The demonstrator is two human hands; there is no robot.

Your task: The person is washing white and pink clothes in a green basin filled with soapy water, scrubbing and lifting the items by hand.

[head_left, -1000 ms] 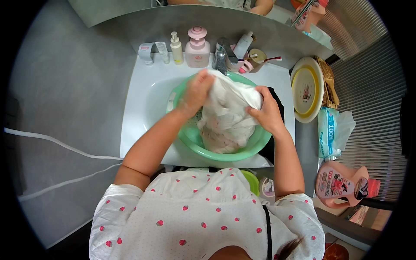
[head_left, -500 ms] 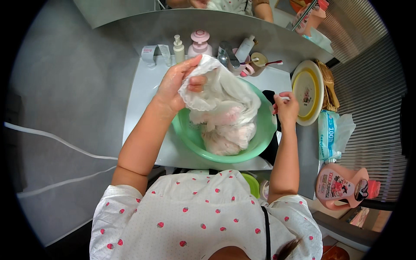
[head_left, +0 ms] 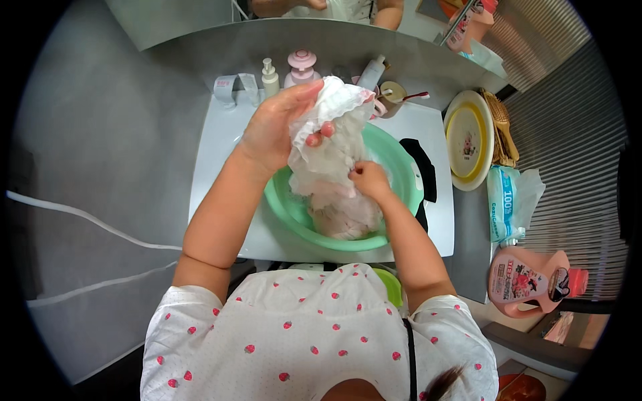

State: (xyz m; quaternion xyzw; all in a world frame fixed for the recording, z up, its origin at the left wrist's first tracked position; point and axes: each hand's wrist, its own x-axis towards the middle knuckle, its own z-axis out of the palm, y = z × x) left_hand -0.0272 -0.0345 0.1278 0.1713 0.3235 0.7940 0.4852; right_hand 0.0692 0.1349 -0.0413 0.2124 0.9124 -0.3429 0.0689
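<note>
Wet white fabric with a frilled edge and pale pink patches, perhaps a garment, hangs into a green basin. Gripping its upper part is my left hand, thumb along the top edge and fingertips showing through the folds. My right hand is closed in a pinch against the fabric's right side. Whatever lies between those fingertips, if anything, is too small to make out. The lower part of the fabric rests bunched in the basin, where some water shows.
The basin stands on a white sink counter. Behind it are a pink pump bottle, a white pump bottle and a cup with toothbrushes. Black cloth, a yellow-ringed bowl, tissues and a pink jug lie rightward.
My right hand has moved left from beyond the basin's right rim onto the fabric. My left hand has shifted slightly right, and the fabric hangs narrower and straighter.
</note>
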